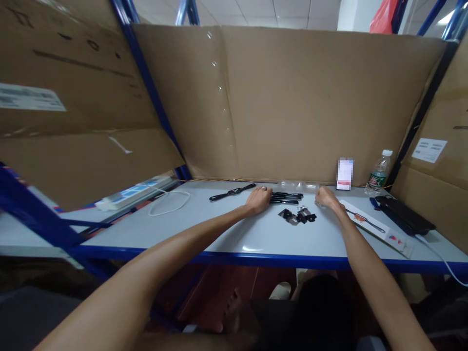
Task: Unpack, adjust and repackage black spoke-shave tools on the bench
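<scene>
My left hand (259, 200) is curled over the left ends of several slim black handles (287, 197) lying side by side on the table. My right hand (326, 198) is closed just to the right of them, knuckles up, by some clear plastic pieces (298, 186). What its fingers hold, if anything, is hidden. Between the hands and nearer to me lies a loose pile of small black and metal parts (298, 215). A long black tool with a slotted middle (233, 192) rests apart, left of my left hand.
Right of my right arm lies a printed package (376, 226) picturing a black-handled tool. Behind it are a phone (344, 174), a water bottle (379, 173) and a black case (405, 214). At left are a power strip (135, 192) and white cable (170, 213). Cardboard walls (310, 107) enclose the table.
</scene>
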`<state>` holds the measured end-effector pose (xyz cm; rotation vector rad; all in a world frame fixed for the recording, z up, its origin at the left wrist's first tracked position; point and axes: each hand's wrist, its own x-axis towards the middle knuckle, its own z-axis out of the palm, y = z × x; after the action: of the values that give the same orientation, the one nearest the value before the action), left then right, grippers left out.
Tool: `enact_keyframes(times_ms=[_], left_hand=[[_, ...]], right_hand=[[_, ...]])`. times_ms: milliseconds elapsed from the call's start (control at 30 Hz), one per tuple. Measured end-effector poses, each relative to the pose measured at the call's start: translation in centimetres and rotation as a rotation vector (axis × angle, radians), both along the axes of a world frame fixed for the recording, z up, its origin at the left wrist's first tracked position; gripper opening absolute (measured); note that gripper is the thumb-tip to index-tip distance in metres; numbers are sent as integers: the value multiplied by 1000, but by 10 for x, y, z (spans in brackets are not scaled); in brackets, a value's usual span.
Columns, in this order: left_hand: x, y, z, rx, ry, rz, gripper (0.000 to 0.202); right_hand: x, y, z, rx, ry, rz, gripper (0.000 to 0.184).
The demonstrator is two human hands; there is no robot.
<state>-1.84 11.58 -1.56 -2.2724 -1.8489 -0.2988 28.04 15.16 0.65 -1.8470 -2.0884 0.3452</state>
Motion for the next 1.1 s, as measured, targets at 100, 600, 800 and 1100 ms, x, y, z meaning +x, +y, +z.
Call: enact_keyframes(times_ms=[100, 600, 800, 1100], left_hand=[[-25, 7, 12, 43, 12, 34, 31], [-178, -9, -1, -199, 85, 391, 33], [-174, 6, 1, -219, 38, 406, 30], [-159, 10, 7, -268, -153, 402, 20]], right_hand=[[-1, -3, 4, 63, -54, -36, 17], [-8, -12, 11, 179, -8, -162, 28], [-10, -15, 8, 197, -14, -173, 28], [-11, -12, 4, 208, -13, -181, 28]])
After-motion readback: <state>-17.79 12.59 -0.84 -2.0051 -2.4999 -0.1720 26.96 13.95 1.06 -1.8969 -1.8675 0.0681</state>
